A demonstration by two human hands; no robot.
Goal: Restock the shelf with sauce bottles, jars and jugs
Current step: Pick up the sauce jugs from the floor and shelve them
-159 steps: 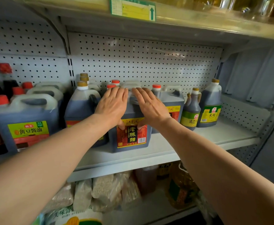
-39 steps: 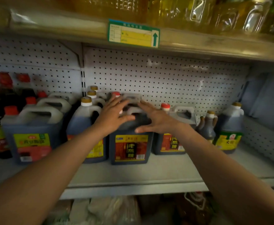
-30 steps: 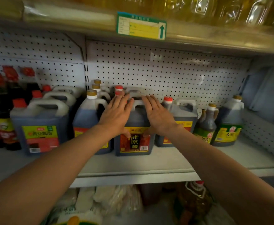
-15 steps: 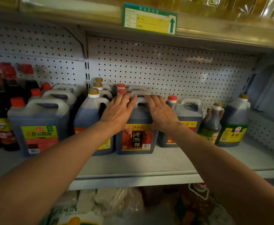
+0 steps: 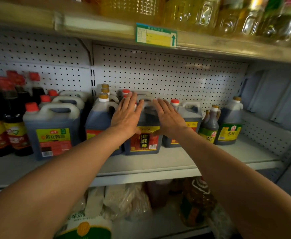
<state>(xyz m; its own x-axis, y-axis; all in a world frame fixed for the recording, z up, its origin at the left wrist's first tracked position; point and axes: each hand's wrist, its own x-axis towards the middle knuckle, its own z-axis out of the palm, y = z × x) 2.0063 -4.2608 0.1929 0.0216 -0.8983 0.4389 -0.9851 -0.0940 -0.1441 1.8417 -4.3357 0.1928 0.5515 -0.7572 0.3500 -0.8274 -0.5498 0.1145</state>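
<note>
Both bare forearms extended forward and converging, left hand (image 5: 126,116) flat with fingers straight and slightly spread, right hand (image 5: 169,117) likewise flat (palms facing away, backs toward the camera), the two hands side by side, apart.

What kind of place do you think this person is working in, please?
Most likely a grocery shop aisle: a price tag clipped to the upper shelf edge, rows of labelled sauce jugs on a pegboard-backed shelf, and cooking oil bottles above.
</note>
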